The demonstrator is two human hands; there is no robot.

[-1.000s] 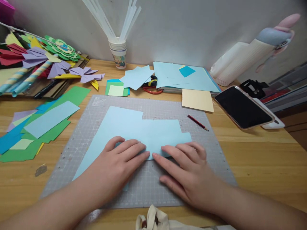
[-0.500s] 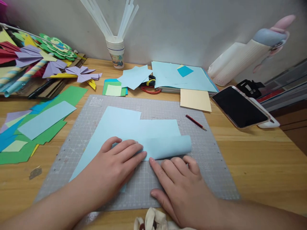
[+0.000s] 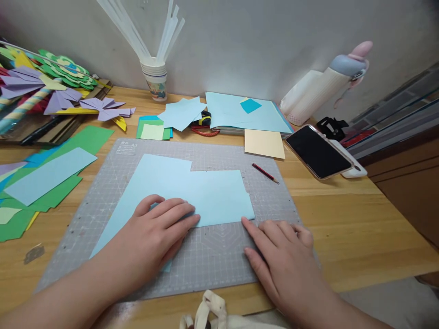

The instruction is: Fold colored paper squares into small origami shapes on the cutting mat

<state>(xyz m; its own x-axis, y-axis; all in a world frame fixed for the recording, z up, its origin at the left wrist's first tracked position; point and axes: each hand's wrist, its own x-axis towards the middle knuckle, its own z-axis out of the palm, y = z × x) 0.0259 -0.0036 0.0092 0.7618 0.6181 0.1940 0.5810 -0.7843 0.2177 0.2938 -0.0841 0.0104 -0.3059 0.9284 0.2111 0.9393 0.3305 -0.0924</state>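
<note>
The sheet [image 3: 219,192] – pale blue, stepped along its far side – lies on the mat [image 3: 212,262]; the left hand [image 3: 164,230] rests palm down across it, fingers fairly close together and pressing rather than pinching, its thumb hidden; the right hand [image 3: 283,258] is at the sheet's near right corner – index fingertip at the edge, thumb spread apart from it; the pencil [image 3: 265,173] lies on the mat, right of the sheet; the phone [image 3: 318,151] is farther right, off the mat.
</note>
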